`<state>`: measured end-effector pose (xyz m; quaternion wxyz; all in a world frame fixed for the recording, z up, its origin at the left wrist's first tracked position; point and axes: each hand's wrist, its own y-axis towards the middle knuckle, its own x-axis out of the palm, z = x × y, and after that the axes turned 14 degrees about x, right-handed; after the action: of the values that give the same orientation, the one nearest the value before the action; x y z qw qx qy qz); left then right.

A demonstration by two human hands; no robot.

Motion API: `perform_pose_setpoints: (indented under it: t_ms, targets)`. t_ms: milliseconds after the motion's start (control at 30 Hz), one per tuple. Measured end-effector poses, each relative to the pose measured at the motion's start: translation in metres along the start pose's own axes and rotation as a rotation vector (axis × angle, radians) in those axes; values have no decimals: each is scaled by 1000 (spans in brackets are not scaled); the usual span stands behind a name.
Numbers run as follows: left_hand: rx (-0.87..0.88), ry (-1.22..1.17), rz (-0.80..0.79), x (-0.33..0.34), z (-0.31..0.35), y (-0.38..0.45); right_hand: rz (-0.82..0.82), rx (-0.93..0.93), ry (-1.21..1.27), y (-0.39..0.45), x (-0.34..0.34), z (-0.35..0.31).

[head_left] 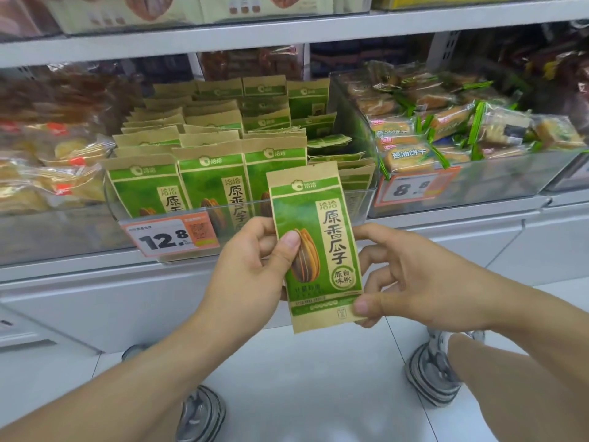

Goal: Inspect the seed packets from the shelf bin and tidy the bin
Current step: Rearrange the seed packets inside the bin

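Observation:
A green and tan seed packet (322, 247) with a sunflower seed picture is held upright in front of the shelf, its printed face toward me. My left hand (251, 266) pinches its left edge, thumb on the front. My right hand (404, 279) pinches the lower right corner, its thumb on the packet's front. Behind it, a clear shelf bin (363, 199) holds several rows of the same packets (210, 173) standing upright; those at the bin's right side lie slumped and flat.
A price tag reading 12.8 (169, 237) hangs on the bin's front. A clear bin of biscuit packs (446, 129) with an 8.8 tag stands to the right, bagged pastries (51, 167) to the left. White shelf edges run above and below. My shoes (433, 371) stand on a white floor.

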<state>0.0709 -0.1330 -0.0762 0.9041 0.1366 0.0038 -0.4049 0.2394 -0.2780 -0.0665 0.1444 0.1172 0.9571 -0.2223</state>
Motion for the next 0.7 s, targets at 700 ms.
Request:
perform_pose_setpoints:
  t_ms: [700]
  targets:
    - [167,-52,112,0,15,-1,-1,-99,95,-5,17,-5]
